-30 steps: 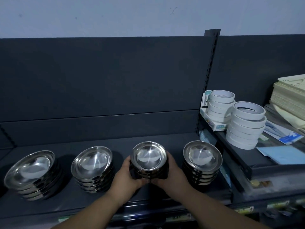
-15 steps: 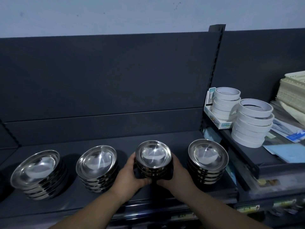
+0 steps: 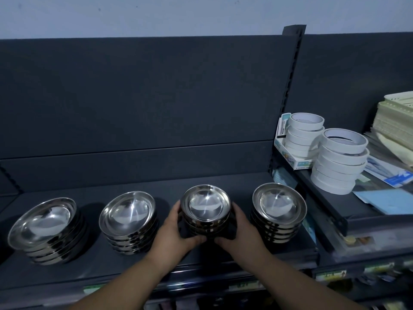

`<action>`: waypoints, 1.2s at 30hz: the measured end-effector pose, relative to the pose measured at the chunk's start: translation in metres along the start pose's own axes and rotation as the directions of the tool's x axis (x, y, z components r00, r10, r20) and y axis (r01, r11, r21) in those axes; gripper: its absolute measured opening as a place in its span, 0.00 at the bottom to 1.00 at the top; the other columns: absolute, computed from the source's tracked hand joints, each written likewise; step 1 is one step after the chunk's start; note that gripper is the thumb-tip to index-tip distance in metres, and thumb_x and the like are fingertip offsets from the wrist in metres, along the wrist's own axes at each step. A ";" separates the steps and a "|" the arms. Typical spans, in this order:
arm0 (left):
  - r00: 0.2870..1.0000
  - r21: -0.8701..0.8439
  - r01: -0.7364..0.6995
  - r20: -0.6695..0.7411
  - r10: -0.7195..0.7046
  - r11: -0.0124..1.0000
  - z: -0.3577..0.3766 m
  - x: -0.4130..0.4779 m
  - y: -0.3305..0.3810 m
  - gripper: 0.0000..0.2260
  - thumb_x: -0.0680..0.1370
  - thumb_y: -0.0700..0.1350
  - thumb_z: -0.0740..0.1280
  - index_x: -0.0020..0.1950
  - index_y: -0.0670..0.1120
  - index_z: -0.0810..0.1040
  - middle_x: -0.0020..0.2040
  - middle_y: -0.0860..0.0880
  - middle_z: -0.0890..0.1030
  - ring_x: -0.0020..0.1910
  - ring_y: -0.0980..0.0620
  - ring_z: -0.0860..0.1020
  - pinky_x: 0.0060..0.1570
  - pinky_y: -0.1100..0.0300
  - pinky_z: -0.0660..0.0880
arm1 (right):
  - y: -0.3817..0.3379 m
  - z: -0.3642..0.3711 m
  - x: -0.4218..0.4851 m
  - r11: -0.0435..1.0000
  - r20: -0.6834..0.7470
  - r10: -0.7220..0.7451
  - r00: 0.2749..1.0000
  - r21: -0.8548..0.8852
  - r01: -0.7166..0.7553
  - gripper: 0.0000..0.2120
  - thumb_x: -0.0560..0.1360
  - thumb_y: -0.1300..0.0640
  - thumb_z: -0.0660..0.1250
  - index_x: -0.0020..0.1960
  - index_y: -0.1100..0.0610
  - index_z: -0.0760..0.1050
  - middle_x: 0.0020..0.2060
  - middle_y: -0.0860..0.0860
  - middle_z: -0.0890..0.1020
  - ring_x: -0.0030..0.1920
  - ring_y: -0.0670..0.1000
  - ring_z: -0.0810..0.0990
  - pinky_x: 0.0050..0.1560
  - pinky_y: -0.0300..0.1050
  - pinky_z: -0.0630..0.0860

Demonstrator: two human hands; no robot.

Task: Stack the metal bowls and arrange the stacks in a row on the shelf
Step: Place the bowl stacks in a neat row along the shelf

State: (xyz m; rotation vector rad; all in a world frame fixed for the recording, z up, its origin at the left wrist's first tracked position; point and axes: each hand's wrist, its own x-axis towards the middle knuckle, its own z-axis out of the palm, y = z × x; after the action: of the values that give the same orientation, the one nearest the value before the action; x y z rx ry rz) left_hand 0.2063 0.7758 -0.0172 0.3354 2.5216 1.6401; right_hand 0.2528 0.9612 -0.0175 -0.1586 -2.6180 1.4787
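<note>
Dark grey metal shelf (image 3: 55, 274), with a back panel (image 3: 145, 97) of the same grey behind it and a pale wall (image 3: 156, 14) above. On the shelf, one row of four stacks of shiny round steel bowls nested rim-up. First bowl stack (image 3: 44, 229), far left, tilted, well apart from the next. Second bowl stack (image 3: 128, 222), also tilted, its right edge just beside the left hand (image 3: 172, 238). Left hand: fingers curled round the left side of the third bowl stack (image 3: 205, 206), thumb pressed at its front base. Third bowl stack: smaller in width than its neighbours, upright, at the middle of the shelf, its lowest rim hidden behind both thumbs. Right hand (image 3: 243, 236): fingers clamped on the stack's right side, thumb meeting the left thumb in front. Fourth bowl stack (image 3: 279, 209), near the right hand, close to the shelf's right end. Slotted dark upright post (image 3: 290, 90) closes that end. Beyond it, a higher dark side shelf (image 3: 324, 204) carries a stack of white tape rolls (image 3: 305, 135) in a small printed carton, a second stack of white tape rolls (image 3: 339, 162) in front of it, a pale blue sheet (image 3: 384, 200), and stacked cream plastic trays (image 3: 397, 126) at the far right.
</note>
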 end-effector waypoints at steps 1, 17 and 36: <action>1.000 -0.014 -0.008 -0.008 0.008 1.000 -0.001 -0.001 0.002 0.46 0.63 0.43 0.81 0.75 0.54 0.59 0.63 0.57 0.76 0.58 0.69 0.73 0.52 0.82 0.65 | -0.004 -0.003 0.000 1.000 -0.018 -0.017 1.000 -0.009 0.016 0.42 0.64 0.61 0.77 0.65 0.33 0.59 0.58 0.38 0.75 0.60 0.38 0.73 0.55 0.19 0.63; 0.999 -0.013 -0.020 -0.034 0.020 1.000 -0.006 0.009 0.004 0.43 0.62 0.47 0.81 0.71 0.56 0.63 0.62 0.56 0.77 0.63 0.59 0.74 0.64 0.64 0.69 | -0.030 -0.022 0.007 0.985 0.027 -0.072 0.997 -0.154 0.075 0.35 0.72 0.60 0.72 0.75 0.53 0.61 0.72 0.47 0.68 0.71 0.43 0.65 0.69 0.31 0.58; 0.992 -0.141 0.116 -0.037 -0.123 0.983 0.019 -0.023 -0.026 0.56 0.57 0.58 0.78 0.78 0.49 0.52 0.74 0.53 0.66 0.71 0.59 0.66 0.73 0.52 0.63 | 0.012 0.006 -0.012 0.992 0.055 0.101 0.993 -0.079 -0.096 0.43 0.71 0.58 0.73 0.78 0.54 0.52 0.69 0.52 0.73 0.69 0.48 0.71 0.68 0.36 0.64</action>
State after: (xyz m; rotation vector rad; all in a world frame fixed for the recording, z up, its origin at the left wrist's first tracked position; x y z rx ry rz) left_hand 0.2301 0.7769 -0.0491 0.1318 2.3897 1.7827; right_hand 0.2639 0.9608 -0.0314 -0.2600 -2.7523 1.4347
